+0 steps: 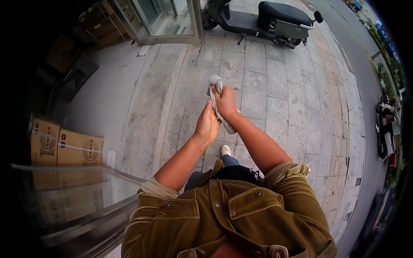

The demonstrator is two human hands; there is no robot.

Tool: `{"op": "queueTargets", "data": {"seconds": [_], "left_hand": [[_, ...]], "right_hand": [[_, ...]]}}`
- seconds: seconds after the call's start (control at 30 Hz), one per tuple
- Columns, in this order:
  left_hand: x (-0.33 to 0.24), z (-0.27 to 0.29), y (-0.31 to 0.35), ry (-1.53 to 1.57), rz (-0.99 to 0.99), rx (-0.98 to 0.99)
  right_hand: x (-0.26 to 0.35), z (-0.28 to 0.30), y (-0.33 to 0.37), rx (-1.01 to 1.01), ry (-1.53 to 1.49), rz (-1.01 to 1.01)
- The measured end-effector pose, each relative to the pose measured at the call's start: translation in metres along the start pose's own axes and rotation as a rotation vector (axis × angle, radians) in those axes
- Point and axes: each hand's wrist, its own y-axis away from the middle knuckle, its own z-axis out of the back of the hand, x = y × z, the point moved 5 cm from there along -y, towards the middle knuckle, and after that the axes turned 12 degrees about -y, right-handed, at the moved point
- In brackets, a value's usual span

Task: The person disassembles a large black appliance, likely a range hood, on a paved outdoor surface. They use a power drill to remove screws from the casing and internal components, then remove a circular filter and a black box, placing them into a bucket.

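Observation:
In front of my body both hands meet at a crumpled greyish-white cloth (215, 81). My right hand (226, 103) is closed around it, with a bunched end sticking out beyond the fingers and a loose end hanging below the wrist. My left hand (207, 124) lies along the left side of the cloth, its visible fingers stretched out and pointing away from me. The left palm faces the cloth and seems to touch it. Part of the cloth is hidden between the two hands.
Grey paving slabs (277, 103) lie under me. A glass door (167, 39) and a dark electric scooter (275, 26) stand ahead. Cardboard boxes (79, 148) sit at left behind another glass panel (86, 189). A road (335, 21) runs along the right, with parked motorbikes (388, 129).

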Motion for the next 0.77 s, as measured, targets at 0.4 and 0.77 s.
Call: {"op": "queueTargets", "data": {"seconds": [0.4,0.77], "left_hand": [[-0.193,0.299,0.016,-0.322,-0.442,-0.488],[-0.349,0.494,0.054,-0.457,-0.611,-0.767]], "right_hand": [[0.071,-0.345,-0.064,0.55,-0.668,-0.523],[0.152,-0.648,-0.123,0.719,-0.539,-0.372]]}}
